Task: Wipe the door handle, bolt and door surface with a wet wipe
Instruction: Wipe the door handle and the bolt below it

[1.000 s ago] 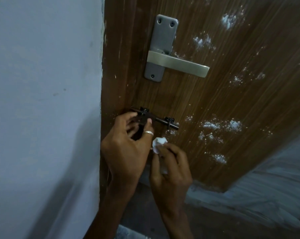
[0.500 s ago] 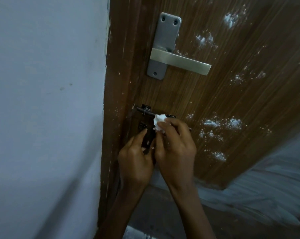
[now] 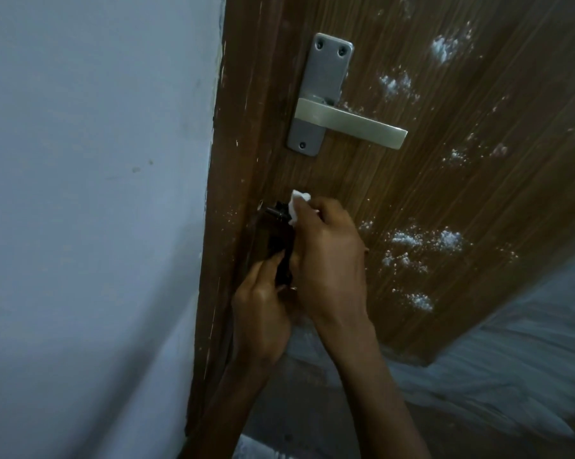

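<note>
The brown wooden door (image 3: 395, 193) carries a silver lever handle (image 3: 349, 124) on a grey backplate and, lower down, a dark sliding bolt (image 3: 274, 212) near its left edge. My right hand (image 3: 329, 260) pinches a crumpled white wet wipe (image 3: 297, 202) and presses it onto the bolt, hiding most of the bolt. Just below, my left hand (image 3: 263, 303) sits at the bolt's dark lower part with its fingers curled against it; whether it grips that part I cannot tell.
White powdery smears (image 3: 425, 240) dot the door to the right of the bolt and above the handle. A pale blue wall (image 3: 90, 193) fills the left side. Grey floor (image 3: 511, 359) shows beyond the door's bottom edge.
My right hand rose from below the bolt and brought the wipe onto it, then slid left along it. My left hand dropped from the bolt's top to below it.
</note>
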Demonstrator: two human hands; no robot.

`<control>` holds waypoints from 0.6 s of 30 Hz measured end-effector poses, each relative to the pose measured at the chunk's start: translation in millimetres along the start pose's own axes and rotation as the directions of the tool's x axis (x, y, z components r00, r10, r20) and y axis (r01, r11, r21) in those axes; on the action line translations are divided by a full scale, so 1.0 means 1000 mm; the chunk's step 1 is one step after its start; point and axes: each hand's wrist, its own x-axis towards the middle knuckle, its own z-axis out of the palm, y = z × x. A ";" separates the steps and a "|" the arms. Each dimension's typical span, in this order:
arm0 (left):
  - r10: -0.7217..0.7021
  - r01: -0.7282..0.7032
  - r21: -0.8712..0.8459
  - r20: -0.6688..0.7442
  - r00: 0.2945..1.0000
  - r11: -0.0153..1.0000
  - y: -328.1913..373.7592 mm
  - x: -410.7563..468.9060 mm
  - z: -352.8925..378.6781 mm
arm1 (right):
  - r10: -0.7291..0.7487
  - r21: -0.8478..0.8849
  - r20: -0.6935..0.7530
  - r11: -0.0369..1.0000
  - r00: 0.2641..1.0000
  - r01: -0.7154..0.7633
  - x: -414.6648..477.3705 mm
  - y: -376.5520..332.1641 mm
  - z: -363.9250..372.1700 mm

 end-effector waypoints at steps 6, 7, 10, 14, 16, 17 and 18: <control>-0.014 0.013 0.036 0.017 1.000 0.999 0.002 0.001 -0.003 | 0.074 -0.073 0.090 0.995 0.993 -0.067 -0.006 -0.007 0.010; -0.022 0.021 0.028 0.015 1.000 0.999 0.003 0.001 -0.004 | 0.086 -0.066 0.062 0.994 0.994 -0.082 -0.009 -0.006 0.007; -0.022 0.021 0.036 0.021 1.000 0.999 0.005 0.000 -0.005 | 0.067 -0.024 -0.022 0.997 0.998 -0.067 -0.004 -0.008 0.000; 0.005 -0.007 0.096 0.024 1.000 0.995 0.001 0.000 -0.003 | 0.050 -0.029 0.006 0.998 0.999 -0.049 0.001 -0.011 0.013; 0.028 -0.030 0.093 0.026 0.999 0.995 0.000 0.001 -0.004 | 0.061 -0.022 0.032 0.998 0.998 -0.060 -0.011 -0.010 0.015; 0.026 -0.028 0.075 0.024 0.999 0.997 0.000 0.001 -0.004 | 0.061 -0.005 0.019 0.998 0.998 -0.061 -0.016 -0.009 0.012; 0.015 -0.016 0.057 0.022 1.000 0.998 -0.001 0.001 -0.004 | 0.061 0.017 -0.005 0.998 0.998 -0.061 -0.019 -0.008 0.008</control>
